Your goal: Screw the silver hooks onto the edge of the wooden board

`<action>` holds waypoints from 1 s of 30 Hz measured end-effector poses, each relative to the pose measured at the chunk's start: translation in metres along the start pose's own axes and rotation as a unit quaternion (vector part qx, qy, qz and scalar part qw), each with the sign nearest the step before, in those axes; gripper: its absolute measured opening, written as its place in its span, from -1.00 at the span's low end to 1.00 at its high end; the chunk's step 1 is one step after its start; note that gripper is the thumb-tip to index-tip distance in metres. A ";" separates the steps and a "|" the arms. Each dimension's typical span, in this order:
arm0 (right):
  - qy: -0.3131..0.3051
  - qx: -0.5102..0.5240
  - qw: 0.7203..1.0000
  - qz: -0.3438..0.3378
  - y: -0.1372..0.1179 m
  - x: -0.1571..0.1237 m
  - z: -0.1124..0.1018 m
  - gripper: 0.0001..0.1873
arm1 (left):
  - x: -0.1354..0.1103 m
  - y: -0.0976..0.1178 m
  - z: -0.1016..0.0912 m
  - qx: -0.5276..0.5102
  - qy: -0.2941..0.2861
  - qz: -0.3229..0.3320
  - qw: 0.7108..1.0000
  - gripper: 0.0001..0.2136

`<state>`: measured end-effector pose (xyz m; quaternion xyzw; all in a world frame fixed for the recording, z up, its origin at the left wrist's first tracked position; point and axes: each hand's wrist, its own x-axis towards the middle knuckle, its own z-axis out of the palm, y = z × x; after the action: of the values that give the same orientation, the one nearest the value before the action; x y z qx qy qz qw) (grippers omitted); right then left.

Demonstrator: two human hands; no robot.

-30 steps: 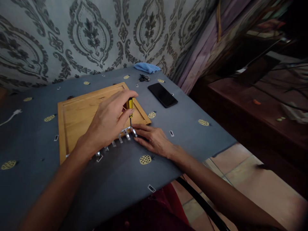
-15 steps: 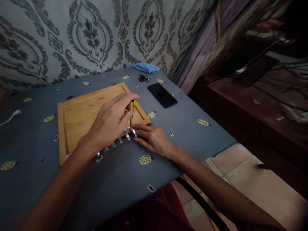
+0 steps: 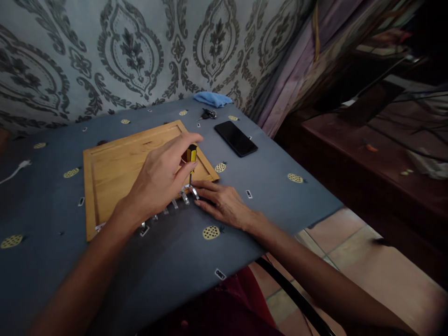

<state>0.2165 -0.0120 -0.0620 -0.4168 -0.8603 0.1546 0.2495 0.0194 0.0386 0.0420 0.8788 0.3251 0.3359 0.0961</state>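
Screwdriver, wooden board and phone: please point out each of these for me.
Screwdriver point(image 3: 192, 154): head view, on its yellow-and-black handle.
Wooden board point(image 3: 121, 168): head view, on its bare recessed panel, left of the hand.
Phone point(image 3: 236, 138): head view, on the middle of its dark screen.

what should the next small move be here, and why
Probably a small turn of the screwdriver with the left hand, the right hand bracing the rail. The shaft stands nearly upright over the rail's right end, on the board's near edge, and the right fingers lie beside the end hook. Any screw is too small to see.
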 end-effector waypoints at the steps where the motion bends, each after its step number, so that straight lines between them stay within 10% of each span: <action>1: -0.002 -0.001 1.000 0.001 0.000 0.000 0.000 -0.63 | 0.000 0.000 0.001 -0.001 0.000 0.000 1.000 -0.66; 30: 0.000 0.003 1.000 0.003 0.001 0.000 0.001 -0.62 | -0.001 -0.001 -0.001 0.007 0.001 -0.006 1.000 -0.66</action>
<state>0.2165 -0.0115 -0.0632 -0.4185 -0.8586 0.1583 0.2503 0.0177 0.0393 0.0420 0.8771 0.3329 0.3339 0.0914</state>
